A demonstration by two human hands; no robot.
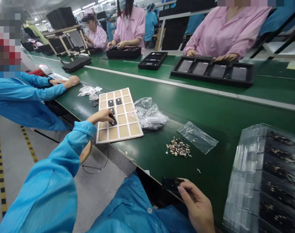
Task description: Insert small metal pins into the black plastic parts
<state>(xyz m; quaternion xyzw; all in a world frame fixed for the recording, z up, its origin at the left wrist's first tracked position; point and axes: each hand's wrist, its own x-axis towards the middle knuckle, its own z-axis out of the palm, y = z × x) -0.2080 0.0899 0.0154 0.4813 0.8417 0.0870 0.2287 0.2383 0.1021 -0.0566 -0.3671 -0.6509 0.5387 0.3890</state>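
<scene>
My left hand (104,116) reaches out over a white grid tray (118,115) with tan cells and pinches a small black part (112,121) above a cell near the tray's left side. Three cells near the tray's far end hold small black parts (114,103). My right hand (198,204) is at the near edge of the green belt, its fingers closed on a flat black piece (171,184). A little heap of tiny pale bits (178,148) lies on the belt between my hands.
A crumpled clear bag (148,113) and a flat clear bag (197,136) lie beside the tray. A stack of clear blister trays (266,181) stands at right. A co-worker's hands (71,81) rest at left. Black trays (211,69) and people in pink sit across the belt.
</scene>
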